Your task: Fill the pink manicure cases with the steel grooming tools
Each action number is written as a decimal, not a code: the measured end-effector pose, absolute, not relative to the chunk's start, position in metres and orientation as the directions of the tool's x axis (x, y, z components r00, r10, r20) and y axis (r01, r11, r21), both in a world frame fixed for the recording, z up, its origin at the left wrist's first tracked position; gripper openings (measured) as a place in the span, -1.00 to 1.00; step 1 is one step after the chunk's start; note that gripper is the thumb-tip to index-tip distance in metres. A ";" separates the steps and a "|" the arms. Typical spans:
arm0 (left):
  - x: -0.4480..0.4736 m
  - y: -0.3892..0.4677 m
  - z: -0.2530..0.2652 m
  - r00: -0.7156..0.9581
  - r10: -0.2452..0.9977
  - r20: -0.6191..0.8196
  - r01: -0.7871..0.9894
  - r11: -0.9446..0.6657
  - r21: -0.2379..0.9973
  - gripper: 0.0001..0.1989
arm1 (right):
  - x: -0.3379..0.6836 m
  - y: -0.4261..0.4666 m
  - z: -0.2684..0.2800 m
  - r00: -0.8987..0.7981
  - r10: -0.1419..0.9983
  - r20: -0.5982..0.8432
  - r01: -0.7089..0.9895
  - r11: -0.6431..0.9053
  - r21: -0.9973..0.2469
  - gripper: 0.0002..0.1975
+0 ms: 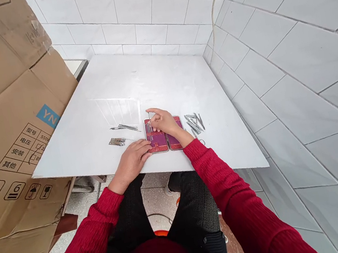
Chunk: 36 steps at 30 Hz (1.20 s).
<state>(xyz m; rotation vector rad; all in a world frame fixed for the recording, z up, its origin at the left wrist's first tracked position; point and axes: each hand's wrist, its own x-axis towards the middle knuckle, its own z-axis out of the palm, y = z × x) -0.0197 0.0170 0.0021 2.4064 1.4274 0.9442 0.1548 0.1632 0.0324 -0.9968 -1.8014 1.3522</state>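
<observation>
Open case (pixel 160 138) on surface (pixel 177 78), red and purple inside (metal rim); right hand (pixel 163 121) has fingers pinching slim metal tool (pixel 149 116); left hand (pixel 133 158) touches case's left edge, can't tell if gripping.

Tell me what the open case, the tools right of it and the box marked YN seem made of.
Case: perhaps leather-like material or cloth, given the soft purple-and-red lining, with a thin metallic-looking edge.
Tools: probably polished steel, judging by their silvery shine.
Box: matte brown cardboard, going by its creases and printed surface.
</observation>
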 end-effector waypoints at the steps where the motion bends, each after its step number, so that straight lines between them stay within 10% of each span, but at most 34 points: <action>1: -0.020 0.017 0.002 0.334 0.841 0.426 0.721 -0.519 0.459 -0.71 | 0.157 0.164 0.031 -0.478 0.876 0.073 0.176 0.177 -0.968 -0.36; 36: -0.019 0.019 0.004 0.333 0.845 0.419 0.723 -0.514 0.461 -0.72 | 0.153 0.168 0.028 -0.398 0.902 0.168 0.543 0.380 -0.749 -0.64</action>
